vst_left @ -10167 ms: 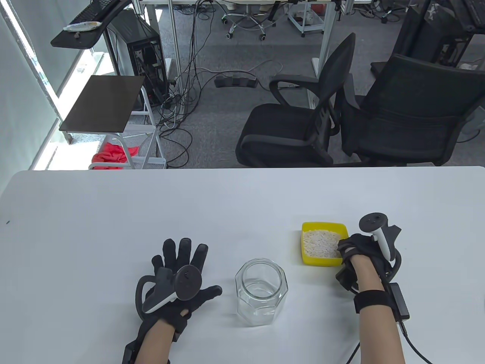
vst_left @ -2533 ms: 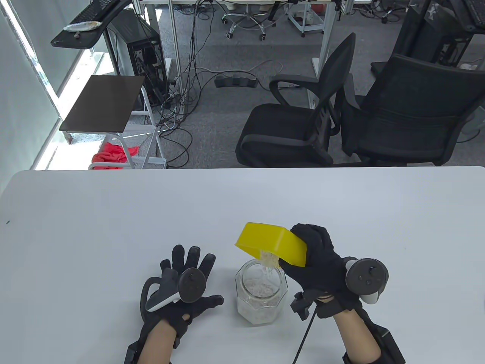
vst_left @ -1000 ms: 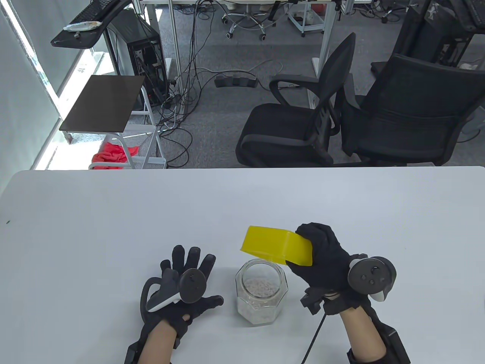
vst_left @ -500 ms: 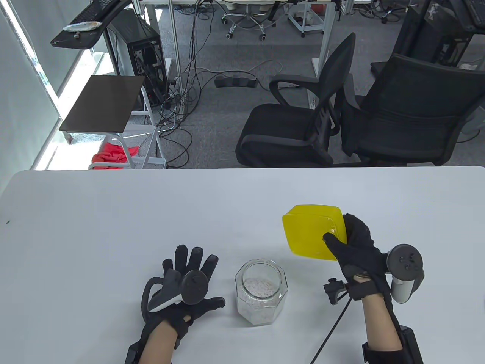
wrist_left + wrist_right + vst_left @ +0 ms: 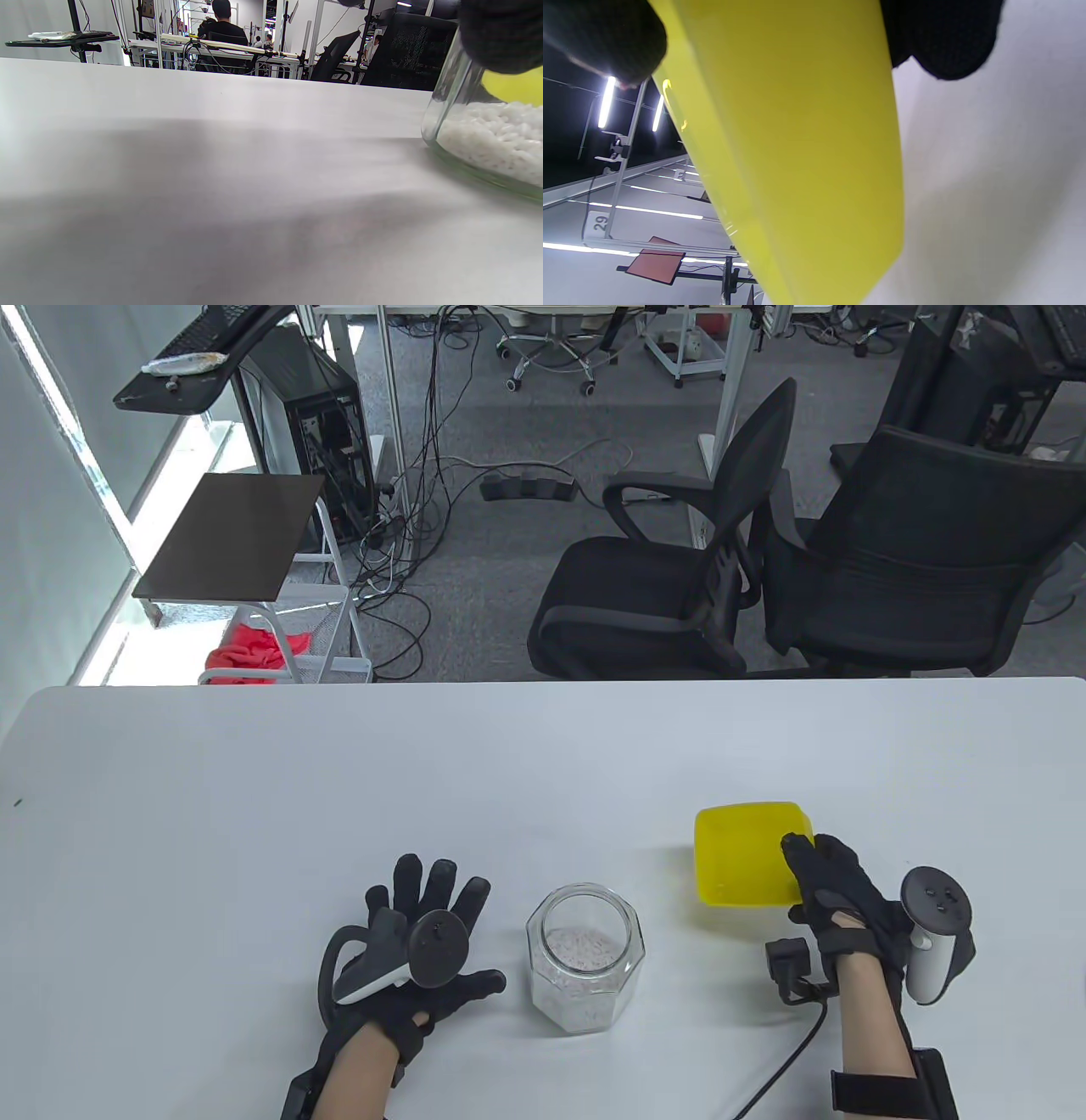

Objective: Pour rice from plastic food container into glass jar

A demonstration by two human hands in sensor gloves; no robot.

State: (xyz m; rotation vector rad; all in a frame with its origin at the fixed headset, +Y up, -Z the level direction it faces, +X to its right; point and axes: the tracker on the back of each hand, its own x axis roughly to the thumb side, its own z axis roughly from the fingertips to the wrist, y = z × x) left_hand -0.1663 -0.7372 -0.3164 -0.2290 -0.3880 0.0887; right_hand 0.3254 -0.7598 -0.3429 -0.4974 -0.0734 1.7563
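The glass jar (image 5: 584, 957) stands upright on the white table (image 5: 509, 763), partly filled with white rice; it also shows at the right edge of the left wrist view (image 5: 483, 135). The yellow plastic container (image 5: 747, 854) is empty, to the jar's right, low over or on the table. My right hand (image 5: 827, 891) grips its near right edge, thumb inside the rim; the right wrist view shows the yellow wall (image 5: 797, 148) between my fingers. My left hand (image 5: 428, 937) rests flat on the table, fingers spread, left of the jar and apart from it.
Two black office chairs (image 5: 679, 568) stand beyond the table's far edge. The right hand's cable (image 5: 789, 1060) trails over the table toward the near edge.
My right hand finished pouring rice into the jar, swung the empty container right and turned it upright, then lowered it toward the table. The left hand stayed put.
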